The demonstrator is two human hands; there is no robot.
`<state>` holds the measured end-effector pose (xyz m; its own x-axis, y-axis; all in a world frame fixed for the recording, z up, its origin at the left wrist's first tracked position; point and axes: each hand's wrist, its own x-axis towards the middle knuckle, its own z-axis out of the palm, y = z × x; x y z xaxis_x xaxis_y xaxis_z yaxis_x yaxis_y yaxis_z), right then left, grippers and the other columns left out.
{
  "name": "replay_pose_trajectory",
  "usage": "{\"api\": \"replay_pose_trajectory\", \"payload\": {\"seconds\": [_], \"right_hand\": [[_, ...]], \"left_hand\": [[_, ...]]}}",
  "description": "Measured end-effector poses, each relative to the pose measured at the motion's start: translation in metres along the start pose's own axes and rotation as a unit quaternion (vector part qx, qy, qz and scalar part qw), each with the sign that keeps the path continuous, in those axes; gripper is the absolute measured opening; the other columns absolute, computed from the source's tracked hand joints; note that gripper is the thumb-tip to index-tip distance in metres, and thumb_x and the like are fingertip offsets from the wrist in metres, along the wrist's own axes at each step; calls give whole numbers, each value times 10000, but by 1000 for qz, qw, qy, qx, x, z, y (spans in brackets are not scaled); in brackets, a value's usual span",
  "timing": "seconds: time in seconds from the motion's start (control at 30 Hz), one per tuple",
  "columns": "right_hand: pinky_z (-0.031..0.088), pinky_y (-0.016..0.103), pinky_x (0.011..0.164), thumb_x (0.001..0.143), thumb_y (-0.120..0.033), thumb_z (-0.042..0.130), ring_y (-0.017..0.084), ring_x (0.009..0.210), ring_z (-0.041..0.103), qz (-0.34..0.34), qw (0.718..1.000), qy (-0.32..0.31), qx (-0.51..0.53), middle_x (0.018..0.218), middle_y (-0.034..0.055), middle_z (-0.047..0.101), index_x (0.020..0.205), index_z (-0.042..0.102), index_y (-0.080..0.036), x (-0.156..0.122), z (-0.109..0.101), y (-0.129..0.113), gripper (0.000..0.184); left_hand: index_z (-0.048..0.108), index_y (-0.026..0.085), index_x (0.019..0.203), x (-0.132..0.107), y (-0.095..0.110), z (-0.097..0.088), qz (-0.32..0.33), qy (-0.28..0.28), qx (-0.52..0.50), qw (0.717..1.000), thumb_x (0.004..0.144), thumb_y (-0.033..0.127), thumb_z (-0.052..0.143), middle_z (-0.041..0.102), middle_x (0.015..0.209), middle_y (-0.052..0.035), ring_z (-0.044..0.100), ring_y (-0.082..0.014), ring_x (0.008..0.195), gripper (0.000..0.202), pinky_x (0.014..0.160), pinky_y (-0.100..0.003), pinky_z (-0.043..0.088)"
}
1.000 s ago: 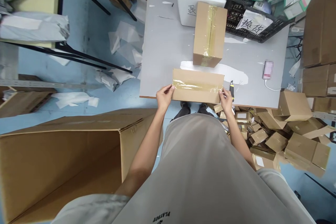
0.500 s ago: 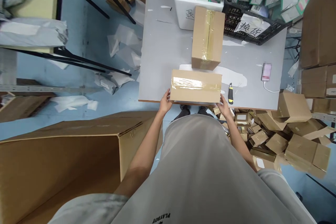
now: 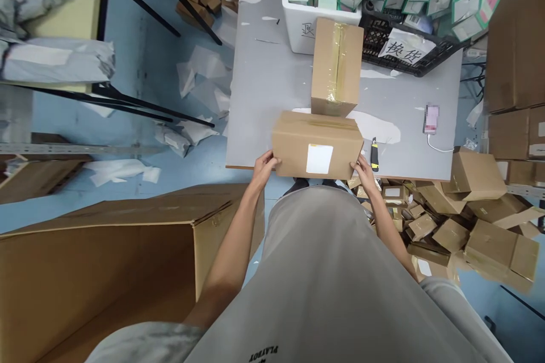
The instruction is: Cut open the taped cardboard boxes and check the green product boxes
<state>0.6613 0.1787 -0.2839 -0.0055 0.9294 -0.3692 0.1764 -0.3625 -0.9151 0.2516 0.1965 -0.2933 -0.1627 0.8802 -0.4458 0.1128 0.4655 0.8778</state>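
Observation:
A brown cardboard box [image 3: 293, 144] with a white label on its near face sits tilted at the front edge of the grey table [image 3: 264, 79]. My left hand [image 3: 264, 165] grips its lower left corner. My right hand [image 3: 363, 169] grips its lower right corner. Just behind it stands a second taped cardboard box [image 3: 336, 65], lengthwise. A yellow and black utility knife [image 3: 374, 154] lies right of the held box, close to my right hand.
A phone with a cable [image 3: 431, 118] lies on the table's right side. A white bin [image 3: 300, 28] and a black crate [image 3: 409, 51] with green-white cartons stand at the back. A large open carton [image 3: 106, 261] is on the floor at left, several small boxes [image 3: 447, 221] at right.
The box has been rolled toward me: its taped side went from facing up to facing away, and the side with the white label now shows. Both hands slid down to its lower corners.

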Motion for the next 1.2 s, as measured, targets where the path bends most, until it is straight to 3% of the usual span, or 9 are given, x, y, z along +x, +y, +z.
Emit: {"api": "replay_pose_trajectory", "payload": {"seconds": [0.17, 0.37, 0.47, 0.6, 0.7, 0.87, 1.07, 1.2], "right_hand": [[404, 522, 1384, 982, -729, 720, 341, 1621, 531, 34, 999, 28, 0, 1690, 104, 646, 1451, 809, -240, 8, 9, -8, 683], [436, 523, 1366, 986, -816, 647, 335, 1605, 574, 73, 996, 37, 43, 1674, 108, 666, 1539, 746, -210, 11, 11, 11, 827], [442, 559, 1350, 970, -790, 631, 345, 1593, 586, 92, 993, 63, 23, 1656, 124, 680, 1490, 771, -216, 0, 3, 25, 788], [458, 564, 1329, 815, -668, 800, 369, 1462, 680, 89, 995, 40, 2, 1525, 165, 769, 1388, 817, -185, -14, 7, 37, 750], [514, 565, 1268, 765, -660, 834, 366, 1345, 722, 80, 996, 27, 16, 1443, 178, 799, 1301, 842, -165, -18, 19, 34, 730], [599, 491, 1136, 785, -702, 860, 298, 1180, 724, 50, 996, 69, 1, 1245, 145, 773, 1154, 876, -160, -22, 17, 8, 656], [611, 445, 1024, 860, -756, 845, 259, 1053, 690, -4, 990, 133, -38, 1045, 74, 722, 1289, 893, -190, -8, 2, -34, 711], [593, 478, 1019, 888, -776, 804, 290, 1013, 710, 2, 989, 121, -80, 1035, 110, 779, 1265, 901, -161, 13, 13, -38, 728]], "left_hand": [[853, 170, 1199, 1, 6, 5, -51, 26, -7, 998, 914, 562, 759, 860, 1213, -127, 757, -350, 1282, 493, 1161, -472, 607], [817, 160, 1302, 2, -9, 9, -74, 28, -31, 996, 958, 700, 711, 820, 1375, -157, 722, -365, 1387, 649, 1233, -505, 557], [781, 134, 1336, -8, -19, 2, -92, 46, -30, 994, 978, 622, 647, 797, 1413, -197, 751, -359, 1342, 620, 1212, -555, 573], [811, 158, 1209, -24, -29, 3, -89, 50, 6, 995, 817, 423, 800, 837, 1309, -169, 738, -368, 1353, 473, 1262, -571, 529], [825, 165, 1118, -33, -28, 10, -82, 40, 11, 996, 740, 369, 861, 857, 1218, -145, 758, -376, 1294, 431, 1240, -564, 552], [843, 176, 1038, -39, -5, 6, -54, 53, 14, 997, 730, 425, 872, 848, 1211, -120, 771, -354, 1230, 397, 1176, -514, 603], [886, 176, 1164, -34, 39, -9, 86, 120, 64, 987, 893, 593, 808, 833, 1119, -105, 775, -294, 1109, 504, 1040, -441, 643], [886, 159, 1112, -18, 48, -3, 86, 158, 91, 979, 931, 563, 793, 854, 1128, -126, 790, -316, 1107, 453, 1072, -470, 624]]}}
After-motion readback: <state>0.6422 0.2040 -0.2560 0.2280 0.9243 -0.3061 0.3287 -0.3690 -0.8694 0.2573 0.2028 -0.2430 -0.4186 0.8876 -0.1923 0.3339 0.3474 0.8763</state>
